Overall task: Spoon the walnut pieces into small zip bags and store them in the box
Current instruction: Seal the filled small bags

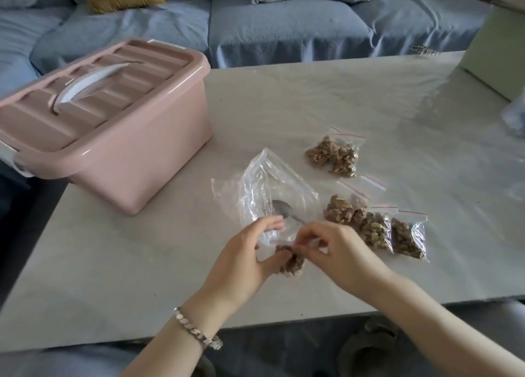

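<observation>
Pinching a walnut bag [291, 264] between left hand [244, 251] and right hand [335, 251], fingers of both curled round its top, low over the table [369, 98] near the front edge. Just beyond the fingers, a spoon [282, 207] seen through the plastic of a crumpled big bag [272, 178]. To the right, three filled bags [375, 232] side by side, touching; farther back, a fourth bag [332, 155] lying apart. At far left on the table, a pink box [127, 155], lid [85, 92] on. Behind, a blue sofa [284, 27]. On the left wrist, a bracelet [199, 331].
</observation>
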Demonstrator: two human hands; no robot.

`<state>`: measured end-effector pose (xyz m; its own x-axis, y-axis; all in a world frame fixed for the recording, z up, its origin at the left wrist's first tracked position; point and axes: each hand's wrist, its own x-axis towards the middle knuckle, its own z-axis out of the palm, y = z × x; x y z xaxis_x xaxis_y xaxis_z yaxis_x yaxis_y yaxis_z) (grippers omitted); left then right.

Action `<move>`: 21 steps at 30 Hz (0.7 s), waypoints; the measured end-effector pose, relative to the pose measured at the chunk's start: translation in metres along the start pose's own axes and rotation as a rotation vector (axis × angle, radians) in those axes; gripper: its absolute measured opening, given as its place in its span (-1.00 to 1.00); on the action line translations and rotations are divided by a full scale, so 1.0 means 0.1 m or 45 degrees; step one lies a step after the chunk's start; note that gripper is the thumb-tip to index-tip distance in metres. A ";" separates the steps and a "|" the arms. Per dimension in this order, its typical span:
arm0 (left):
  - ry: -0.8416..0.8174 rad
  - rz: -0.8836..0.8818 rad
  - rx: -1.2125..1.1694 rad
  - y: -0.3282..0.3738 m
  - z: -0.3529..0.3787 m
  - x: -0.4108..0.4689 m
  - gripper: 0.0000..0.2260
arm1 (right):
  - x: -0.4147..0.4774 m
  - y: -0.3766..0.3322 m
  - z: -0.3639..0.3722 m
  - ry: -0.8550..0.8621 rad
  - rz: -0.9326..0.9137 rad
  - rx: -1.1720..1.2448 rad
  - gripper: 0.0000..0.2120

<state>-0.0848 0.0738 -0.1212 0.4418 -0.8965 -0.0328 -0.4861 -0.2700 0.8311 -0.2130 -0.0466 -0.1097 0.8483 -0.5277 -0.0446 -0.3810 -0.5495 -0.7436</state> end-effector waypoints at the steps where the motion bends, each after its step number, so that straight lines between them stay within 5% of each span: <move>1: -0.003 -0.037 0.011 -0.02 0.03 -0.01 -0.66 | -0.02 0.03 0.08 -0.019 0.006 -0.002 -0.97; 9: 0.145 -0.236 -0.377 -0.07 0.23 -0.04 -0.77 | -0.11 0.17 0.25 0.153 0.264 0.360 -0.77; 21: 0.147 -0.317 -0.613 -0.04 0.24 -0.04 -0.80 | -0.13 0.19 0.24 0.186 0.379 0.706 -0.86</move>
<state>-0.1027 0.0700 -0.1380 0.5926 -0.7742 -0.2223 0.0315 -0.2535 0.9668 -0.2226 -0.0343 -0.1390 0.6621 -0.7099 -0.2400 -0.3124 0.0297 -0.9495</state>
